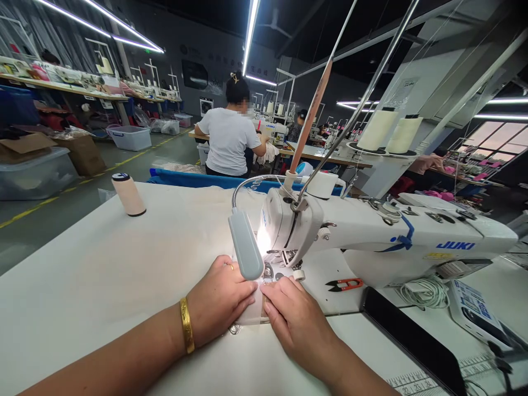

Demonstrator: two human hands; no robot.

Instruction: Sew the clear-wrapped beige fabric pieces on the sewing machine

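At the sewing machine (350, 214), my two hands meet just in front of the presser foot. My left hand (218, 300), with a gold bangle and a ring, presses its closed fingers on a thin pale piece of fabric (252, 312). On the other side, my right hand (295, 316) has its thumb and fingers together on the right edge of that fabric. A small brownish patch shows between the right fingers. The grey head of a gooseneck lamp (246, 247) hides part of the needle area, which is brightly lit.
Orange-handled thread snips (345, 284) lie right of the needle area. A black phone (412, 341), a coiled white cable (424, 291) and a control box (474, 313) are farther right. A peach thread cone (128, 195) stands on the white table (103, 264). Ahead, a person (231, 135) sits sewing.
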